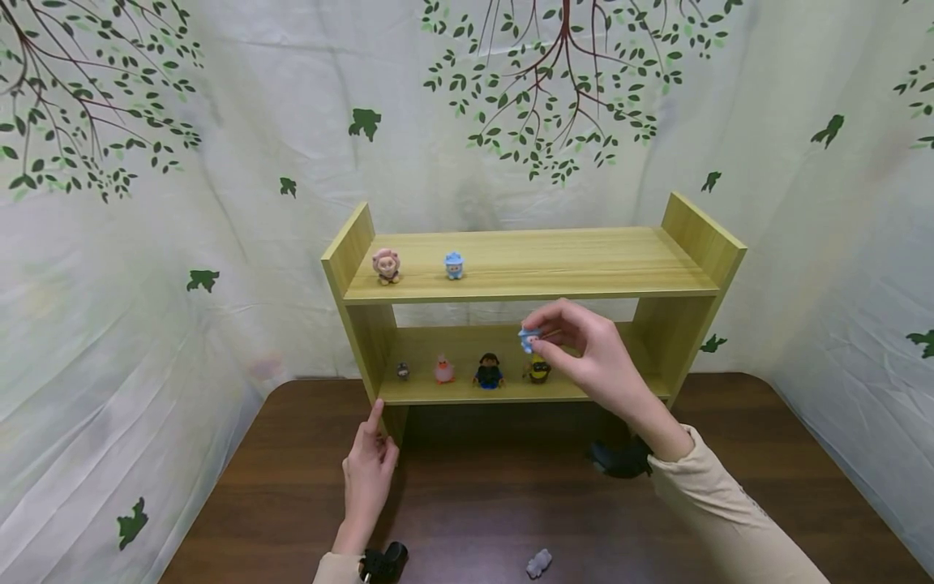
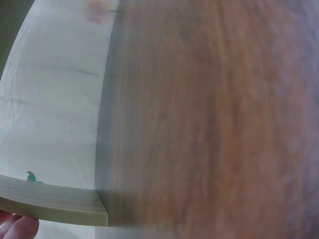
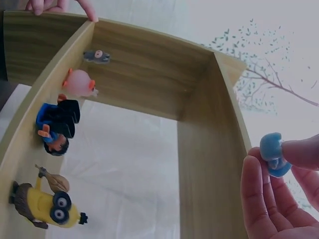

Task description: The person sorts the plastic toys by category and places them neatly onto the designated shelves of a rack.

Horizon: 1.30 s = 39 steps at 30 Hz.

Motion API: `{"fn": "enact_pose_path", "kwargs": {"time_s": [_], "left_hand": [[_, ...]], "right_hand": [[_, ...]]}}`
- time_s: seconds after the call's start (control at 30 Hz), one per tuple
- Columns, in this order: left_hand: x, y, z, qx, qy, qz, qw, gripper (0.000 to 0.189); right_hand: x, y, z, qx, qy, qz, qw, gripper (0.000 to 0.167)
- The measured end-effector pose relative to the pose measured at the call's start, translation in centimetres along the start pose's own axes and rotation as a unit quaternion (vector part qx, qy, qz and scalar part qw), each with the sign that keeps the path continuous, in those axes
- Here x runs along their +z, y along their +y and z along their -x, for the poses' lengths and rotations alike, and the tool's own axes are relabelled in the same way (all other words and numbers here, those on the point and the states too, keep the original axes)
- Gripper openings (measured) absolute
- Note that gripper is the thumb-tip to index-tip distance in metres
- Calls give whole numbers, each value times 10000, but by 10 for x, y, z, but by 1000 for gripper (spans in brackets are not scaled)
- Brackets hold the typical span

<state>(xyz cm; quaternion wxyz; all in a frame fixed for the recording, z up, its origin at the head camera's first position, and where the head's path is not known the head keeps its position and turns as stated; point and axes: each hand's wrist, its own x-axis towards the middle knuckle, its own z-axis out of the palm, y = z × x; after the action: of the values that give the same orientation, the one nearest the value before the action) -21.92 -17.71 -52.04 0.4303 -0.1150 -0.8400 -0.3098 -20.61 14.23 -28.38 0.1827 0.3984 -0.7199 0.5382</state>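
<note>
Between the thumb and fingers of my right hand (image 1: 584,349) is a small figurine with a blue hat (image 1: 529,339), held in front of the wooden shelf (image 1: 525,288). It overlaps the head of a yellow minion figure (image 3: 47,205) on the lower board in the head view. My left hand (image 1: 370,466) touches the shelf's lower left side with an extended index finger. Along the lower board, left to right, stand a tiny grey figure (image 1: 403,371), a pink figure (image 1: 443,370), a dark-haired figure (image 1: 488,371) and the minion.
A pink figurine (image 1: 386,266) and another blue-hatted figurine (image 1: 454,265) stand on the top board's left half. A small grey figure (image 1: 539,563) lies on the brown table (image 1: 467,495) near the front. A leaf-printed curtain (image 1: 292,105) hangs behind.
</note>
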Motion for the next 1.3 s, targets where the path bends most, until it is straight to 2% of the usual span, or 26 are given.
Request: {"fn": "enact_pose_path", "kwargs": {"time_s": [0.4,1.3], "left_hand": [[-1,0,0,-97,-31,19,9999,82],[-1,2,-1,49,89,-51,9999,85]], "right_hand": [[-6,-5,-12,23,230,80,9997,19],[-19,-8,-49,73,560,338,9978,17]]}}
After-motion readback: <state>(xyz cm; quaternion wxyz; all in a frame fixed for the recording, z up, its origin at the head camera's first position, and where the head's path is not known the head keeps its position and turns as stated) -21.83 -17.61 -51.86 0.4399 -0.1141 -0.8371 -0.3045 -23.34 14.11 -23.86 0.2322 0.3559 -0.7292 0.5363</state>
